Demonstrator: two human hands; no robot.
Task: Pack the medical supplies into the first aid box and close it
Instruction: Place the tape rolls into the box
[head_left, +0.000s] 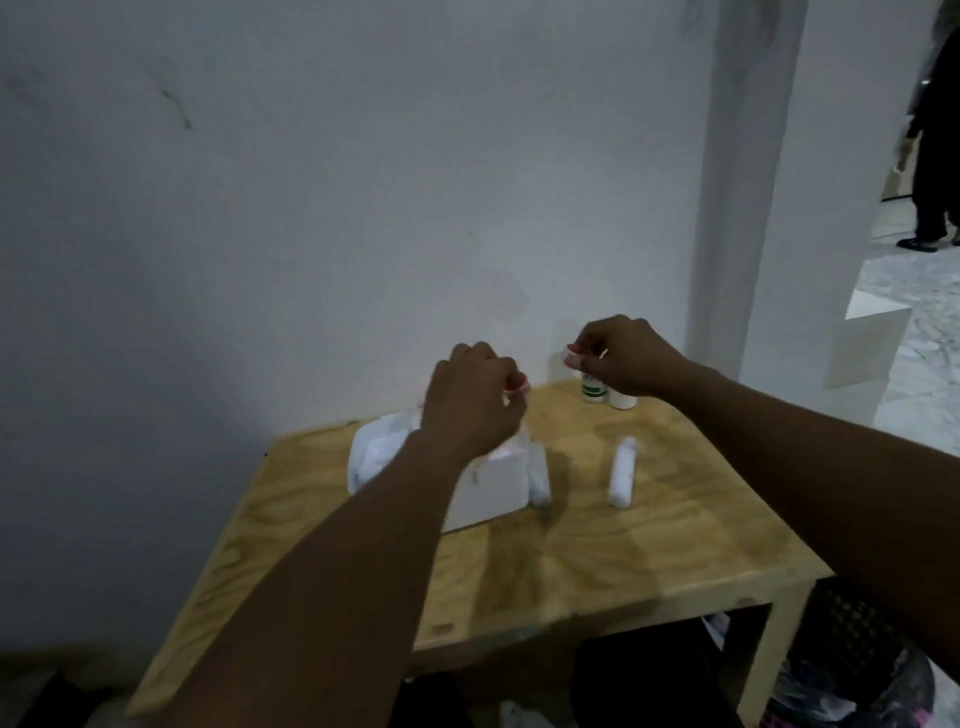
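A white first aid box (493, 486) stands open on the wooden table (597, 545), with white packets (376, 452) in its left part. My left hand (470, 402) hovers above the box and pinches a small red-and-white item (519, 385). My right hand (626, 358) is raised near the wall and pinches another small red-and-white item (571, 356). A white roll (622, 472) lies on the table right of the box, and a second white roll (540, 480) leans against the box's right side. Below my right hand stand a green-labelled white bottle (592, 389) and a plain white bottle (623, 400).
The table stands against a white wall (311, 208). A white pillar (743, 182) rises at the right. A person in dark clothes (935, 156) stands far right. A black mesh basket (841, 639) and bags sit under the table's right end.
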